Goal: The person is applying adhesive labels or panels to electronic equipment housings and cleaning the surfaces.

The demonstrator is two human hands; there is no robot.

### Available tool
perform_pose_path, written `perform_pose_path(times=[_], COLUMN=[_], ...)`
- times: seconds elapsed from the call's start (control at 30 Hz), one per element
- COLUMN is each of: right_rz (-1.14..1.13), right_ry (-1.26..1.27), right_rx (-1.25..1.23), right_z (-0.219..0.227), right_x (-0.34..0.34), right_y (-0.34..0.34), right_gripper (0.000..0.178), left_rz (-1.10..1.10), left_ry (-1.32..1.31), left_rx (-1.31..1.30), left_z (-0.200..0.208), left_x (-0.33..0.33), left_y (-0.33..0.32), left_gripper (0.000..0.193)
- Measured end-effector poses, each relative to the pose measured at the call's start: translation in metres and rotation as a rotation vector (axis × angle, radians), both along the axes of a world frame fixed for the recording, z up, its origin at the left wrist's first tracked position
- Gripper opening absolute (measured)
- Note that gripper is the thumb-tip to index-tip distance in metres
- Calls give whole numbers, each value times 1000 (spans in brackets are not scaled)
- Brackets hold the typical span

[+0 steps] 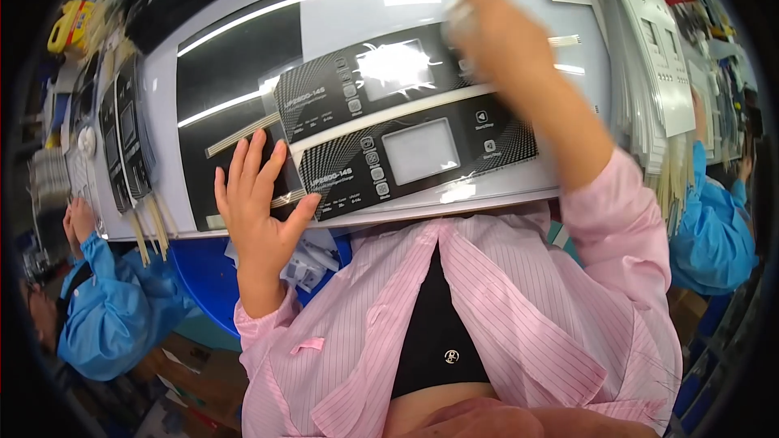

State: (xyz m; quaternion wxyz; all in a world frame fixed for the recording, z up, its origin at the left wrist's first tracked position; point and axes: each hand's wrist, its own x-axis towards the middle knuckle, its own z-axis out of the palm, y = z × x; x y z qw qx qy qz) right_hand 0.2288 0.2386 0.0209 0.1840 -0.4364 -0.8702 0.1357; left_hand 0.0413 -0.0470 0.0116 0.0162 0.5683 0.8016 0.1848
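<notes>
Two black membrane keypad panels lie side by side in front of me: the far panel (320, 89) and the near panel (341, 162), each with a rectangular window and a row of small keys. My left hand (264, 195) rests with fingers spread at their left ends, beside a flat ribbon tail (242, 135). Over the right part of the far panel is my right hand (511, 40), blurred by motion. Its fingers are closed round a whitish wad (459, 23), which looks like cloth or tissue. Glare covers the far panel's window.
A black sheet (235, 49) lies under the panels' left side. More keypad panels (130, 126) are stacked at the left, and clear-edged sheets (649, 57) at the right. A blue bin (199, 268) stands below the table edge. Co-workers in blue sleeves sit on both sides.
</notes>
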Motion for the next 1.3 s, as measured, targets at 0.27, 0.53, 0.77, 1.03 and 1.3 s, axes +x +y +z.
perform_pose_path(times=[0.27, 0.53, 0.77, 1.03, 1.3], right_rz=[26, -96, 53, -358, -260], right_ry=[-225, -146, -97, -301, 41], right_rx=[116, 44, -51, 131, 404], right_z=[8, 21, 19, 22, -3], right_x=[36, 47, 45, 105, 129], right_y=[31, 16, -26, 44, 23], right_gripper=[26, 25, 27, 34, 55], left_rz=[0, 3, 2, -27, 41], left_ry=[33, 24, 24, 59, -8], left_rx=[-19, -5, 17, 15, 196], left_z=[3, 2, 1, 4, -3], left_x=[4, 4, 2, -1, 13], left_y=[-1, -5, -5, -10, -13], left_gripper=[65, 65, 64, 63, 61])
